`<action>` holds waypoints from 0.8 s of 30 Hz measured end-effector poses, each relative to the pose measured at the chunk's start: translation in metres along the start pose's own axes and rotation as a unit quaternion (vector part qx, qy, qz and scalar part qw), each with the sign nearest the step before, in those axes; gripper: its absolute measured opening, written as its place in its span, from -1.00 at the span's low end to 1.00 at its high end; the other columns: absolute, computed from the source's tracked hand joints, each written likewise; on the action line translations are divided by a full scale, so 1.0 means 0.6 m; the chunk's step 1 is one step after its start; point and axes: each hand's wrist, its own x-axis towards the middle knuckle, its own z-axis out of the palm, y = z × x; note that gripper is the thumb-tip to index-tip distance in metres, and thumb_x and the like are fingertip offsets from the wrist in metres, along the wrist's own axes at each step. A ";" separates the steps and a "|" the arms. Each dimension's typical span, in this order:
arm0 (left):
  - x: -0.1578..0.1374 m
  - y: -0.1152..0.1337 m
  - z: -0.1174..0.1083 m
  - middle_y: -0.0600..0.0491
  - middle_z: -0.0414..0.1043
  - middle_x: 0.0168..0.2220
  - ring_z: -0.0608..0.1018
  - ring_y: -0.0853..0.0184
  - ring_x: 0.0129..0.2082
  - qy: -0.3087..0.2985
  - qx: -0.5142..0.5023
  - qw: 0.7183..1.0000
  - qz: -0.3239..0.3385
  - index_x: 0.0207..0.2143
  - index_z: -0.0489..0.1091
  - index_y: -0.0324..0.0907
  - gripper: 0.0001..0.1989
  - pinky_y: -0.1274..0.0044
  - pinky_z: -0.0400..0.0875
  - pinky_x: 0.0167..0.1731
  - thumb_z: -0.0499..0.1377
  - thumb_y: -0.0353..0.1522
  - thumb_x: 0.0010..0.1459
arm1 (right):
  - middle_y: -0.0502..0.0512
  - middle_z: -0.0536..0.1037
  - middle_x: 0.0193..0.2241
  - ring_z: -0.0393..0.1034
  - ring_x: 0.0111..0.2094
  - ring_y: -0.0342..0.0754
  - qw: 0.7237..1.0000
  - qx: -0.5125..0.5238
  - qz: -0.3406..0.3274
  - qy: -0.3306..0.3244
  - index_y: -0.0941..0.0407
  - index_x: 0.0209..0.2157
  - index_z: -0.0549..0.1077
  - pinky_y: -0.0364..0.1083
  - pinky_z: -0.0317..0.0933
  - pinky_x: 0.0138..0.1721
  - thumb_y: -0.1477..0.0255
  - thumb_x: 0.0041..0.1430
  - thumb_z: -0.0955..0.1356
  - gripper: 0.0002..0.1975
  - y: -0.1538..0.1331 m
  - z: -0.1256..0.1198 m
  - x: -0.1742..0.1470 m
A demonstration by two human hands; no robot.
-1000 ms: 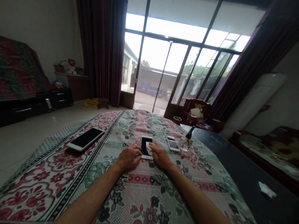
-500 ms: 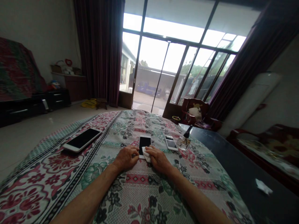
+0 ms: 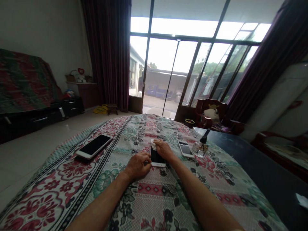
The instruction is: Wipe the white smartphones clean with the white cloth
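Note:
A white smartphone (image 3: 157,159) with a dark screen lies face up on the flowered tablecloth (image 3: 154,199). My left hand (image 3: 139,164) is closed at its left edge, fingers curled and gripping the side. Under the fingers of my right hand (image 3: 164,149) is a small wad of white tissue (image 3: 153,145), pressed on the far end of the screen. To the right, a second white smartphone (image 3: 186,149) lies face up, and beside it stands a clear glass pot (image 3: 200,149) with a dark upright top. A large white tablet-like device (image 3: 94,147) rests at the left.
A dark tabletop (image 3: 243,157) shows along the right, with a crumpled white tissue (image 3: 302,200) on it. Beyond the table are a wooden armchair (image 3: 210,112), a small stool (image 3: 112,109) and glass doors (image 3: 166,73).
My right hand has slid the tissue from the near part of the screen to its far end. My left hand stays at the phone's left edge. The camera view has shifted slightly.

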 end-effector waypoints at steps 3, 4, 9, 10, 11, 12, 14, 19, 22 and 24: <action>0.000 0.000 0.001 0.01 0.57 -0.21 0.55 0.27 -0.20 0.005 -0.007 1.000 -0.001 -0.46 0.51 -0.13 -0.88 0.45 0.41 -0.12 0.21 -0.50 -0.03 | 0.07 0.53 -0.05 0.36 0.00 -0.02 1.000 0.002 0.014 0.012 0.06 -0.11 0.50 -0.06 0.21 0.05 0.68 0.09 0.19 -0.57 0.010 0.007 0.004; 0.000 0.000 0.000 0.01 0.57 -0.20 0.55 0.27 -0.20 0.006 -0.007 1.000 0.000 -0.46 0.51 -0.13 -0.88 0.45 0.41 -0.12 0.21 -0.50 -0.03 | 0.08 0.53 -0.05 0.36 0.00 -0.01 1.000 0.000 0.009 0.014 0.07 -0.12 0.51 -0.06 0.21 0.04 0.68 0.10 0.19 -0.58 0.012 0.008 0.003; 0.001 0.003 -0.004 0.00 0.57 -0.21 0.56 0.27 -0.21 0.000 -0.010 1.000 0.008 -0.45 0.51 -0.14 -0.90 0.44 0.42 -0.13 0.21 -0.49 -0.01 | 0.07 0.55 -0.11 0.33 0.00 -0.01 1.000 -0.013 -0.017 0.021 0.06 -0.20 0.52 -0.09 0.18 0.04 0.67 0.14 0.19 -0.63 0.008 0.008 -0.005; 0.001 0.003 -0.005 0.00 0.57 -0.21 0.56 0.27 -0.21 -0.002 -0.011 1.000 0.009 -0.45 0.51 -0.14 -0.90 0.44 0.42 -0.13 0.22 -0.48 0.00 | 0.07 0.55 -0.11 0.33 0.00 -0.01 0.999 -0.013 -0.017 0.024 0.06 -0.20 0.52 -0.09 0.17 0.04 0.67 0.14 0.19 -0.63 0.007 0.007 -0.006; 0.002 0.003 -0.005 0.01 0.56 -0.21 0.55 0.28 -0.21 -0.004 -0.011 1.000 0.009 -0.45 0.52 -0.13 -0.91 0.44 0.43 -0.13 0.22 -0.47 0.00 | 0.08 0.55 -0.11 0.34 0.00 -0.01 0.999 -0.015 -0.014 0.025 0.07 -0.21 0.52 -0.10 0.16 0.04 0.67 0.13 0.20 -0.64 0.005 0.006 -0.007; 0.002 0.003 -0.006 0.01 0.56 -0.21 0.55 0.28 -0.21 -0.007 -0.008 1.000 0.009 -0.44 0.52 -0.13 -0.91 0.44 0.43 -0.13 0.22 -0.47 0.00 | 0.08 0.56 -0.12 0.35 -0.01 -0.01 0.999 -0.019 -0.011 0.024 0.07 -0.22 0.53 -0.10 0.16 0.04 0.67 0.12 0.20 -0.64 0.003 0.005 -0.008; 0.002 0.003 -0.005 0.01 0.55 -0.19 0.55 0.27 -0.20 -0.009 -0.001 1.000 0.007 -0.43 0.52 -0.12 -0.90 0.42 0.42 -0.12 0.22 -0.46 0.01 | 0.07 0.58 -0.17 0.37 -0.06 -0.02 0.999 -0.028 -0.001 0.017 0.06 -0.27 0.53 -0.10 0.16 0.03 0.67 0.10 0.21 -0.66 -0.002 0.002 -0.009; 0.001 0.006 -0.005 0.00 0.54 -0.15 0.54 0.25 -0.16 -0.015 0.008 1.000 0.006 -0.39 0.52 -0.12 -0.90 0.41 0.41 -0.10 0.20 -0.45 0.05 | 0.07 0.59 -0.28 0.40 -0.13 0.00 0.999 -0.046 0.010 0.017 0.06 -0.36 0.54 -0.11 0.19 -0.04 0.66 0.08 0.23 -0.70 -0.009 -0.003 -0.013; 0.002 0.007 -0.004 -0.01 0.54 -0.14 0.53 0.26 -0.15 -0.014 0.010 1.000 0.010 -0.38 0.52 -0.12 -0.88 0.42 0.41 -0.09 0.18 -0.45 0.07 | 0.08 0.59 -0.25 0.40 -0.12 0.00 0.998 -0.053 0.019 0.027 0.06 -0.31 0.54 -0.11 0.19 -0.04 0.64 0.09 0.24 -0.70 -0.008 -0.001 -0.014; 0.002 0.005 -0.003 -0.02 0.54 -0.14 0.53 0.26 -0.15 -0.013 0.011 1.000 0.011 -0.37 0.52 -0.13 -0.88 0.42 0.41 -0.09 0.17 -0.45 0.09 | 0.08 0.58 -0.18 0.38 -0.07 0.00 0.998 -0.058 0.017 0.036 0.07 -0.27 0.54 -0.11 0.19 -0.04 0.62 0.11 0.23 -0.70 -0.006 0.001 -0.012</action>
